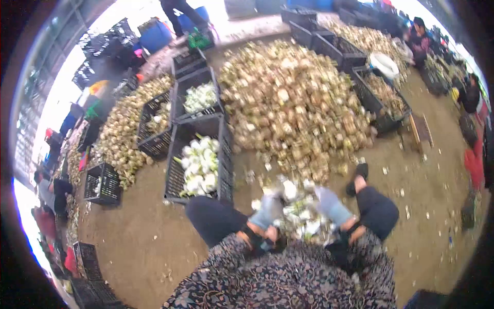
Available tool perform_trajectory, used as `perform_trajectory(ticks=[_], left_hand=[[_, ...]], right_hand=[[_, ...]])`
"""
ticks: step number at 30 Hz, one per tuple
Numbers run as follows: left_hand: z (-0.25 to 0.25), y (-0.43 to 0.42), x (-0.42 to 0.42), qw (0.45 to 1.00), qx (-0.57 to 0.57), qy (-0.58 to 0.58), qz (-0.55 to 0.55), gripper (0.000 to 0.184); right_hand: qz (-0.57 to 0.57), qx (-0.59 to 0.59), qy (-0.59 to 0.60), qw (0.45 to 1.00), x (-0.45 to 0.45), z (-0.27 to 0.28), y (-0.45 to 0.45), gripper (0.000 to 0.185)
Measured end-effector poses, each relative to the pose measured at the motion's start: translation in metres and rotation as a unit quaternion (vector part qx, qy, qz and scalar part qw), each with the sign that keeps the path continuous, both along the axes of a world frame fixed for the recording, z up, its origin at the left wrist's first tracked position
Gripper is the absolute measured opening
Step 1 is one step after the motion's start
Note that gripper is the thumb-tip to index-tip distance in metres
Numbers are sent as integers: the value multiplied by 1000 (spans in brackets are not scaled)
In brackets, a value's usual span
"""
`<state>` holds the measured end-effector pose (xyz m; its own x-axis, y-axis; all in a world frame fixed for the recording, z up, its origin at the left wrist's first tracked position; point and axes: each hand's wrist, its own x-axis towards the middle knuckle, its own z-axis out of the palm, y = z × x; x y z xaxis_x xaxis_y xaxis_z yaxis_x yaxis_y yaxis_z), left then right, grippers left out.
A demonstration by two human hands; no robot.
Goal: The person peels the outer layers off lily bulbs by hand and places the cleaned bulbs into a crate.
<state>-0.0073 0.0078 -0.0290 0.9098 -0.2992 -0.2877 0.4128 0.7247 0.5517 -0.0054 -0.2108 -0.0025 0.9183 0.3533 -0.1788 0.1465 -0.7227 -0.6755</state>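
Head view: the work is judged partway along, with the larger share outstanding. Counted as done, as far as shown, is a near black crate [225, 165] ahead and to the person's left, well stocked with clean white bulbs [200, 167], some with green stems; directly behind it stands a second crate [198, 114] carrying smaller white pieces [199, 98]. Outstanding is a broad heap of brownish bulbs [293, 98] on the floor [144, 221] straight ahead, which by judgement far exceeds the contents of the near crate. White and greenish scraps [306, 219] lie between the knees, under and around the hands; whether all of it is waste cannot be determined. Both forearms reach forward and down inside the spread knees, the patterned sleeves ending in dark cuffs short of the wrists. The left hand [268, 208] and the right hand [331, 205], each in what appears to be a pale blue-grey glove, are set apart on either side of the scraps, at the near edge of the heap. A single white bulb [289, 189] shows between them, closer to the left hand; contact is not confirmed. Motion blur covers the fingers, so whether either hand is open, closed or gripping anything cannot be told
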Motion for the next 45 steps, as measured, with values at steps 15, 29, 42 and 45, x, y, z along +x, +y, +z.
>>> perform_trajectory(ticks=[15,29,42,45], left_hand=[[76,-19,7,970,193,-65,134,40],[80,-15,32,992,7,-62,114,43],[24,25,52,943,-202,250,88,37],[-39,21,37,916,-214,336,34,41]], right_hand=[[-73,344,51,935,47,46,51,43],[-314,446,147,825,89,44,48,14],[33,-89,-164,982,93,87,43,26],[-37,12,-181,983,100,88,36,21]])
